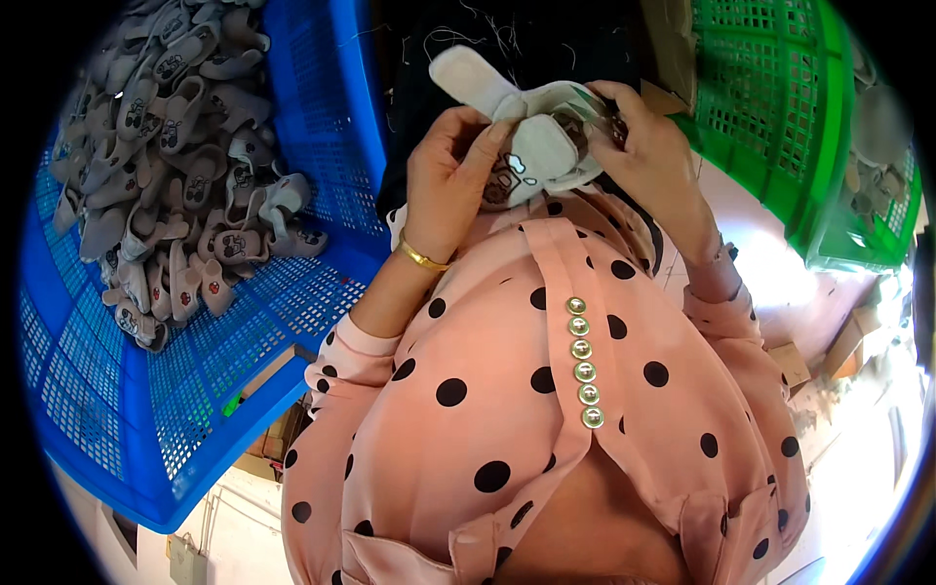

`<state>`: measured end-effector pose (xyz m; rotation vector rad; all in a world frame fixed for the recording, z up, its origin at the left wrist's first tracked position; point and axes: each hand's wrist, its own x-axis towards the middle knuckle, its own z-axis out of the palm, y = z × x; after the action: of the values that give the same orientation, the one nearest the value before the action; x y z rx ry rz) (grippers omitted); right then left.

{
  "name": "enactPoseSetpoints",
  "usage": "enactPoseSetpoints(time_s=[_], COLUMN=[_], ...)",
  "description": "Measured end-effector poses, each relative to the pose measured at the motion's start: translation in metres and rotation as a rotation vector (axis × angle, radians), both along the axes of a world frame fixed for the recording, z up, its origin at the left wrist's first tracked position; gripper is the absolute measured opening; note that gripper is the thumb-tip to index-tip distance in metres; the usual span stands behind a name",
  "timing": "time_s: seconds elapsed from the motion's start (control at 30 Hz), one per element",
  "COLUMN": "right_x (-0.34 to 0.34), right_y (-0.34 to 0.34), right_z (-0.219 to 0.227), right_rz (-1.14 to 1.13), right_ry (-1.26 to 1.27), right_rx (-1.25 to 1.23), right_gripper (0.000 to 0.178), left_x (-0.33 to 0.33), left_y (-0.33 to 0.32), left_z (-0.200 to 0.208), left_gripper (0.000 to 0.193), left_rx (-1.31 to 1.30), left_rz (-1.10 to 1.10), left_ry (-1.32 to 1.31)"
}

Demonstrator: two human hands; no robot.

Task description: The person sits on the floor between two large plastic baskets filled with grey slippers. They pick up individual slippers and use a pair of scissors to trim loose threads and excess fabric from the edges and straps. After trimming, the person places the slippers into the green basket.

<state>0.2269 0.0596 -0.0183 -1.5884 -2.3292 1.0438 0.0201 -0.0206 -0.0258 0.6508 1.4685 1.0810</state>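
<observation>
Shoe (546, 146), small, pale soft fabric, rounded shape, flat round-ended strap (473, 78), held between both hands in front of body. Left hand (447, 180) pinches it, thumb against fingers; right hand (645, 146) grips opposite side, fingers curled. Blue perforated plastic basket (234, 366), left, with heaped similar shoes (185, 156); green latticed basket (756, 88), right.

— Is the left basket (327, 107) blue?
— Bright blue; the right basket (827, 166) is green.
— And the heaped shoes (175, 132)?
— Greyish, with dark printed figures, some touched with red.
— The held shoe (543, 144)?
— Off-white, with a brown print.
— The blouse (497, 331)?
— Peach pink, black polka dots, gold-toned buttons (584, 371). The bracelet (423, 257) is gold.
</observation>
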Motion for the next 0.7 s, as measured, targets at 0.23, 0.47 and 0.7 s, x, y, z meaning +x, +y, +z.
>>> enactPoseSetpoints(time_s=[0.23, 0.47, 0.7], right_x=[-0.001, -0.002, -0.011], right_y=[0.008, 0.016, 0.029], right_z=[-0.002, 0.001, 0.006], right_rz=[0.024, -0.003, 0.086], right_ry=[0.108, 0.114, 0.185], right_rx=[-0.058, -0.071, -0.026], right_gripper=[0.04, 0.033, 0.034], left_x=[-0.017, -0.018, -0.035], left_y=[0.024, 0.062, 0.075], left_z=[0.021, 0.027, 0.028], left_gripper=[0.016, 0.023, 0.021], left_rx=[0.638, 0.734, 0.646], left_rz=[-0.321, -0.748, -0.91], left_ry=[0.995, 1.289, 1.079])
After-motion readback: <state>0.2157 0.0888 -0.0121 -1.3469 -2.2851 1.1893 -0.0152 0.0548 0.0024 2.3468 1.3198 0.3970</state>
